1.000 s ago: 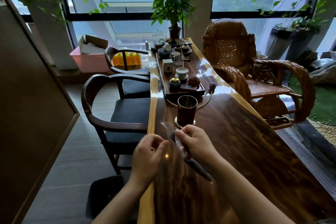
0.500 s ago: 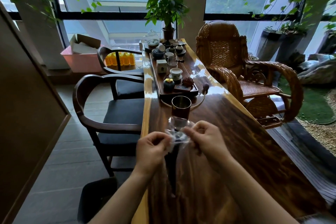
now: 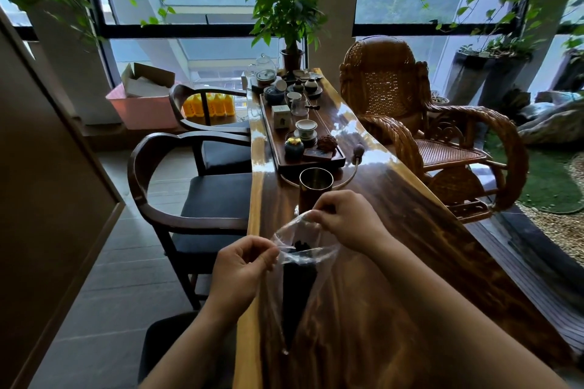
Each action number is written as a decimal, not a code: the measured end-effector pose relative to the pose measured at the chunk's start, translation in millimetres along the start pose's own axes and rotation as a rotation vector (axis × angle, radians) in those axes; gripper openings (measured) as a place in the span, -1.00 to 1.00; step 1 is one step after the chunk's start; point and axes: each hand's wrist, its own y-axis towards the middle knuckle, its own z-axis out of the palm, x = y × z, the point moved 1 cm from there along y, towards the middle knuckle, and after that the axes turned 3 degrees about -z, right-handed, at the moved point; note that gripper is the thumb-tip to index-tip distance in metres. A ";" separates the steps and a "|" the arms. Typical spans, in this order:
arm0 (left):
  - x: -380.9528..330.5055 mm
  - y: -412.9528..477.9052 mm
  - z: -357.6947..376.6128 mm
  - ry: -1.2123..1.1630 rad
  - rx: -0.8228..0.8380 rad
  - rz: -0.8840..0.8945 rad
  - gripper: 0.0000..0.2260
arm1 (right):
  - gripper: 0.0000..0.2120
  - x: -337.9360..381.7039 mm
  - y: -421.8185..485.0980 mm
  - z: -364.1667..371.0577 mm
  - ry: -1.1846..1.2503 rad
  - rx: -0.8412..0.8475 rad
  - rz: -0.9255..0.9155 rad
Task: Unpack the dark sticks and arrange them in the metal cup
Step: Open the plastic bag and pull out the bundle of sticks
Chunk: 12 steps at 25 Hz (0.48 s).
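— What does the head view give you?

— My left hand (image 3: 241,265) pinches one lip of the clear bag (image 3: 294,287), and my right hand (image 3: 346,219) pinches the opposite lip; between them the mouth is pulled open. The dark sticks (image 3: 297,287) sit inside as a bundle, just on my side of the metal cup (image 3: 315,189).

— And the cup?

— Upright on the desk (image 3: 410,230), looking empty from here, with the tea tray (image 3: 316,161) right behind it.

— Progress?

— Early, I'd judge: bag opened, no stick out yet. Pulling them out and standing them in the cup remains.
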 end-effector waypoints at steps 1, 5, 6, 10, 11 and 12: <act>0.6 0.3 -4.9 0.033 -0.049 0.002 -0.88 | -0.89 2.5 3.1 1.4 -0.013 -0.038 -0.015; -3.5 -0.5 -15.2 0.185 -0.241 0.046 -0.85 | -0.87 13.7 4.7 12.0 -0.139 -0.052 -0.059; -6.7 -2.8 -15.7 0.234 -0.258 0.132 -0.74 | -0.85 16.6 4.7 14.6 -0.147 -0.050 -0.058; -5.7 -7.9 -16.7 0.944 -0.101 0.702 -0.30 | -0.88 23.7 8.8 15.2 -0.143 -0.066 -0.075; -6.8 -4.6 -15.7 1.149 -0.029 0.755 -0.28 | -0.88 24.9 9.5 15.2 -0.146 -0.060 -0.087; -9.6 0.3 -13.7 1.313 0.024 0.764 -0.30 | -0.88 26.1 9.7 15.5 -0.147 -0.052 -0.104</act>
